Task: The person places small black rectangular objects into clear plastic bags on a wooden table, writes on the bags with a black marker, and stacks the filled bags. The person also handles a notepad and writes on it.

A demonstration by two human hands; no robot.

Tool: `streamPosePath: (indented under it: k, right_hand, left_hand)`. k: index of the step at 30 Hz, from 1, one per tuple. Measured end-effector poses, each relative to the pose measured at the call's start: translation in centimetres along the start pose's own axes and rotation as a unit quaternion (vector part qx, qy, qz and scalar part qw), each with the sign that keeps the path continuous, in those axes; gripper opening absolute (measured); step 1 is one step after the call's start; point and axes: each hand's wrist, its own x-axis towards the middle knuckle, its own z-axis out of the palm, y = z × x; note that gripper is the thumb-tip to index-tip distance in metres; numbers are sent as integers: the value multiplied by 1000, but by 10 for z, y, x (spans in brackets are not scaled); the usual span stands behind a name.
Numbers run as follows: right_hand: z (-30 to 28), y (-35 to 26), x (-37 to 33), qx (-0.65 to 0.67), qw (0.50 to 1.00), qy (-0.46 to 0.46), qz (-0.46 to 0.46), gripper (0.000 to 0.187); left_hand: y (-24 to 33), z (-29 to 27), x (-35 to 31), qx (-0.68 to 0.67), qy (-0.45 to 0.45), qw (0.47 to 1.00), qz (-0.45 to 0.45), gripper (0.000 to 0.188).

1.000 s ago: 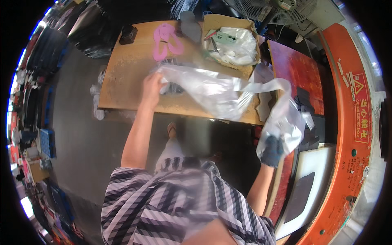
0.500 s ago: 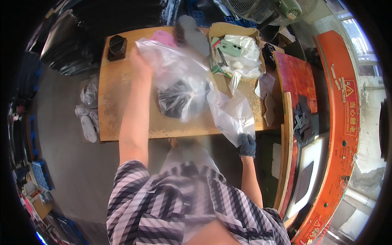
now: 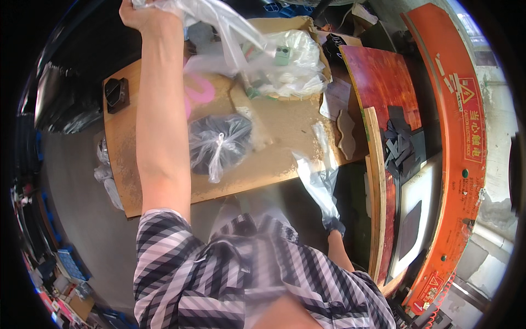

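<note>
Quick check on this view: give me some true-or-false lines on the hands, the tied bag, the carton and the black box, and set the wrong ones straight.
1. The right hand wears a dark glove. True.
2. The left hand is gloved too. False: the left hand is bare, and holds clear film.
3. The tied bag lies on the table. True.
4. The right hand is empty. False: it grips clear plastic.
5. The carton holds crumpled plastic. True.
6. The black box sits on the table's right side. False: the black box is on its left side.
</note>
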Motion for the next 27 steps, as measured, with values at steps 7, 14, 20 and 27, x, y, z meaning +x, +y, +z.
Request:
streamPosePath:
  k: [7,14,20,27]
  right_hand:
    - [-9,30,-13,190,964,-156,-107,23]
    - [-19,-104,-105,-52,807,-147,-569,17]
    - [-8,-163,-133,-19,801,-194,-567,16]
    - [2,-149,-123,-55,763,-155,-625,17]
  left_hand:
    - [-104,-46,-46,138,123,982,-45,40]
    - [-125,-152,-168,776,-83,607,-152,35]
    - [-138,-145,-177,887,-341,266,-160,39]
    - [-184,-155,-122,877,-382,54,-288,35]
